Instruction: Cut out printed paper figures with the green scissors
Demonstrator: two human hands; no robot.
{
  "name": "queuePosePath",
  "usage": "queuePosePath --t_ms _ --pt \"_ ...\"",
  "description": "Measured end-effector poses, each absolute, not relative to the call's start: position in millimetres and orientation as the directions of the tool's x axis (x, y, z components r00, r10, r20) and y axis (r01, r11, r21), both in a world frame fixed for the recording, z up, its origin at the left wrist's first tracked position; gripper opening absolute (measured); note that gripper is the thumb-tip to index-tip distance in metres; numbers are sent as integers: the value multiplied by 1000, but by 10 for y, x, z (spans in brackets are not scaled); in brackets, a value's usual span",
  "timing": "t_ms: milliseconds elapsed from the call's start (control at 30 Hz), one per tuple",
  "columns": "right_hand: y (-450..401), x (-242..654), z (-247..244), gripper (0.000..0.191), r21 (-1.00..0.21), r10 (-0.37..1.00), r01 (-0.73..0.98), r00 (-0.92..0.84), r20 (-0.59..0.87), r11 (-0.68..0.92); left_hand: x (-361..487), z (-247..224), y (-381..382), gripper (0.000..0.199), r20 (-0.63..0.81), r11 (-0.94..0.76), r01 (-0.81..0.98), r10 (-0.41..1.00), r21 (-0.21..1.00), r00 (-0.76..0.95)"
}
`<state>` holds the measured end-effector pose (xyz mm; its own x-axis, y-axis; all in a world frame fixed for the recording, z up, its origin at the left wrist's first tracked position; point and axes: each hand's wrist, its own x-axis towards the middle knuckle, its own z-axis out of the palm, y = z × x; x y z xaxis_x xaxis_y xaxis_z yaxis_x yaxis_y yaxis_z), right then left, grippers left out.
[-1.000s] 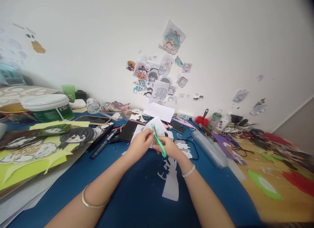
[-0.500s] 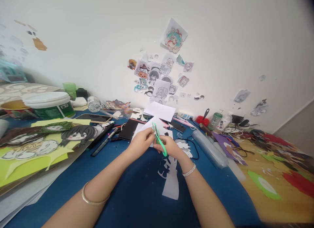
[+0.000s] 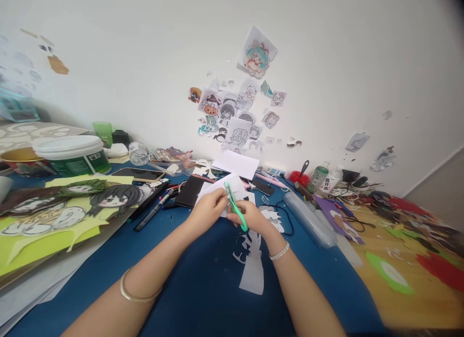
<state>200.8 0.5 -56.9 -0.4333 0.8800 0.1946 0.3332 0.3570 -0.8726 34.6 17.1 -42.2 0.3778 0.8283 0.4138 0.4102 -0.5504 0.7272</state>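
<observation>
Green-handled scissors (image 3: 238, 213) are in my right hand (image 3: 253, 216), fingers closed around the handles and blades pointing up and away from me. My left hand (image 3: 208, 207) is closed on a white sheet of paper (image 3: 217, 184), its fingertips beside the blades. Part of that sheet is hidden behind my fingers, and I cannot tell whether the blades are cutting into it. Below my hands, a cut white paper scrap (image 3: 253, 274) lies on the blue desk cover (image 3: 213, 284). More cut paper pieces (image 3: 271, 217) lie right of my right hand.
A black notebook (image 3: 189, 191) and pens (image 3: 154, 211) lie left of my hands. Colourful paper characters (image 3: 115, 204) and a white-lidded tub (image 3: 68, 153) are farther left. To the right are a clear plastic roll (image 3: 310, 220), a phone (image 3: 263, 186) and bottles (image 3: 319, 176).
The white sheet behind the scissors has shifted slightly, its upper edge now showing rounder to the right. Both hands and the scissors stay almost in place.
</observation>
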Motion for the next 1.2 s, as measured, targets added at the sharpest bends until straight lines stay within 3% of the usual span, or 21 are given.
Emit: queuePosePath --t_ms 500,933,1200 --pt "-70 2019 -463 29 -862 894 386 -420 153 329 322 -405 177 21 412 -576 421 809 701 419" --pt "0 1984 -569 29 -885 915 330 -341 213 329 430 -430 107 26 384 -489 272 851 829 359" --pt "-32 1953 -542 31 -886 902 327 -388 190 328 400 -370 82 25 388 -486 318 863 814 324"
